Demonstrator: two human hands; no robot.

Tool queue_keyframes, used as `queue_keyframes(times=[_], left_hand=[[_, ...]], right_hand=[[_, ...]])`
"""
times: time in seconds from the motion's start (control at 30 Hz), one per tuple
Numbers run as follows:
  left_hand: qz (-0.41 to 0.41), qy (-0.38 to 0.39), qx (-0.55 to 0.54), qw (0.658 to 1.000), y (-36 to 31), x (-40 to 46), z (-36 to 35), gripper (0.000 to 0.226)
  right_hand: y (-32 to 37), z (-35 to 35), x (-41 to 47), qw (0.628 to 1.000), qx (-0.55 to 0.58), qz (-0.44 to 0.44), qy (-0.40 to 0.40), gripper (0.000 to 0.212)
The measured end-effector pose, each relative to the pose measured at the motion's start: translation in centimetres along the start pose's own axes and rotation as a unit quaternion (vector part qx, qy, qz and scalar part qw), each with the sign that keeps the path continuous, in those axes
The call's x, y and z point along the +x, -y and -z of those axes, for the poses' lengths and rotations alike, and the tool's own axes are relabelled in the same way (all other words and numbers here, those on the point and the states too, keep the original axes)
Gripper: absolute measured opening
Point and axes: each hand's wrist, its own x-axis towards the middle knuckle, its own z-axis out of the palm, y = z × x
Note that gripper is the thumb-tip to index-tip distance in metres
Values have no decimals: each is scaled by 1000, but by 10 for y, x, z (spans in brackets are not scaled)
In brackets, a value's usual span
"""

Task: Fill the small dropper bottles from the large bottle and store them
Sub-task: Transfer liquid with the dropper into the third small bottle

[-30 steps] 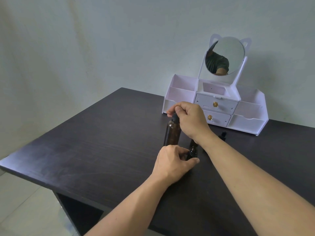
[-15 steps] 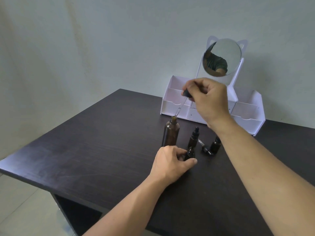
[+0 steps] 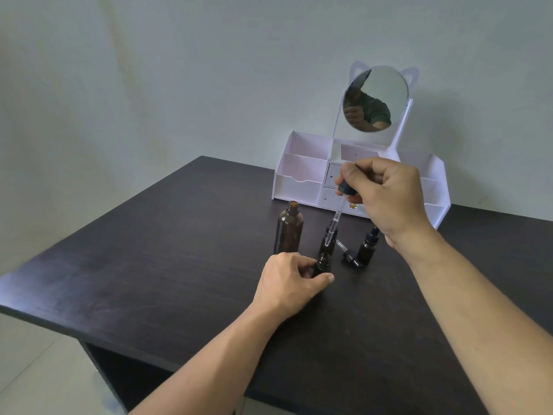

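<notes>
The large amber bottle [image 3: 289, 233] stands uncapped on the dark table [image 3: 167, 265]. My left hand [image 3: 291, 280] grips a small open dropper bottle [image 3: 323, 263] just right of it. My right hand [image 3: 386, 196] pinches the black bulb of a glass dropper [image 3: 335, 223], whose tip hangs a little above the small bottle's mouth. Behind the small bottle stands a second small bottle [image 3: 328, 242], partly hidden by the pipette. A third capped small bottle [image 3: 367, 247] stands to the right, with a loose dropper cap [image 3: 350, 255] lying beside it.
A white organiser [image 3: 302, 175] with open compartments, drawers and a round cat-eared mirror [image 3: 375, 98] stands at the back of the table against the wall. The table's left corner and front edge drop off to the floor.
My right hand carried the dropper from above the large bottle's mouth rightward and down, over the small bottle in my left hand. My left hand stayed put.
</notes>
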Motion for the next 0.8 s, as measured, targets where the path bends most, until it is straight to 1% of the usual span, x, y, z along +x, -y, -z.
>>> queue_keyframes(times=[0.1,0.37,0.6,0.8], left_hand=[[-1,-1,2,1000,-1,-1,1,35],[2,-4,4,1000,-2,-1,1,35],[1,-1,3,1000,-1,-1,1,36],[-1,4,-2,1000,0,-1,1,33]], right_hand=[[-4,-1,-4,1000,3,-5,2,13],[-13,-5,-10,1000,16,-20,16,14],[-17,-7,-13,999,8,-11,29,25],[-17,-6,-13,999,2,-3,34,21]])
